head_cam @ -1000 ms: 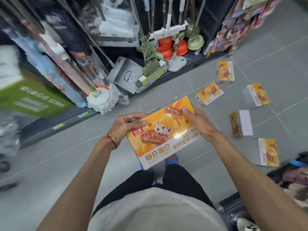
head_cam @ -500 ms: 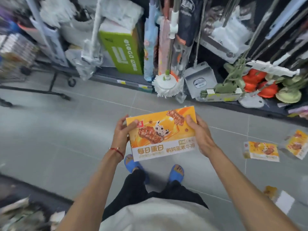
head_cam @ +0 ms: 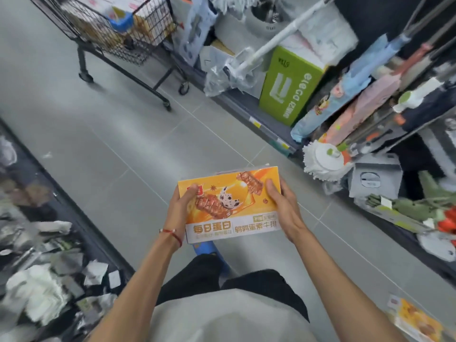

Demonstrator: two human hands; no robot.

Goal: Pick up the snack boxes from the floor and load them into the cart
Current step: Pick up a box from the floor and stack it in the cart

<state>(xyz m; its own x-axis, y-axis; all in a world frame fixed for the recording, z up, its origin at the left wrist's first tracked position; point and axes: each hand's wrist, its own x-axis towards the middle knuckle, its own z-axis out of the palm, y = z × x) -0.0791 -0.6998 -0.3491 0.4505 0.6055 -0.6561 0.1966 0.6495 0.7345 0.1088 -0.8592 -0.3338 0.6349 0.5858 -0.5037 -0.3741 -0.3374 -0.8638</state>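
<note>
Both hands clamped the snack box (head_cam: 229, 203) by its short ends — left hand (head_cam: 179, 213), right hand (head_cam: 283, 206) — above the grey floor (head_cam: 118, 149). The cart (head_cam: 111, 28) stood well beyond the box; another box (head_cam: 417, 322) lay behind it.

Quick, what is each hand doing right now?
Left hand: holds the left end of the orange snack box.
Right hand: holds the right end of the same box.

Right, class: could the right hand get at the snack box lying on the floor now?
Probably not yet: the right hand grips the held snack box, and the floor box lies low beside that forearm.
</note>
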